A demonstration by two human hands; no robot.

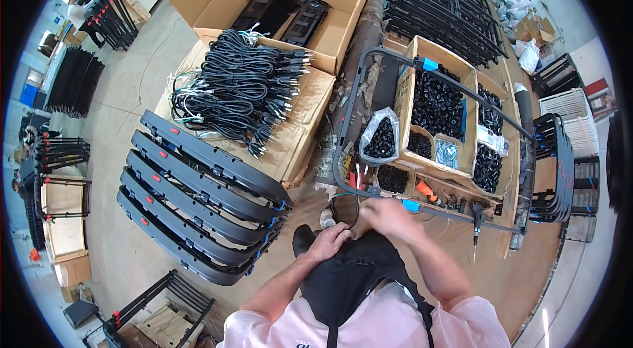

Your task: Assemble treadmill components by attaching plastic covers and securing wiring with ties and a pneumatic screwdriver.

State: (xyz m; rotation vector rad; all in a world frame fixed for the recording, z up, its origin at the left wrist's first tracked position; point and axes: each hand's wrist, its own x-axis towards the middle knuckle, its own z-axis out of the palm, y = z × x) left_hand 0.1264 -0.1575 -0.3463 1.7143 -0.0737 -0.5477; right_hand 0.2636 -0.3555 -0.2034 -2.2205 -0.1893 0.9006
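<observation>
My left hand (330, 241), in front of my black apron (359, 269), is closed on a thin black cable (357, 208). The cable rises from its fingertips toward the near edge of a black tubular frame (344, 125). Close beside it, my right hand (388, 217) is smeared by motion; its fingers look curled near the cable, but whether they grip it cannot be made out. The frame lies over the bench and its parts boxes, with blue tape pieces (410, 205) on it. A short greenish wire end shows just above my left hand.
Bundled black power cords (237, 84) lie on a carton at left, before an open cardboard box (343, 25). Several curved dark panels (198, 209) stand stacked at my left. On the bench are a wooden parts box (403, 101), an orange-handled tool (426, 190) and a hanging driver (476, 223).
</observation>
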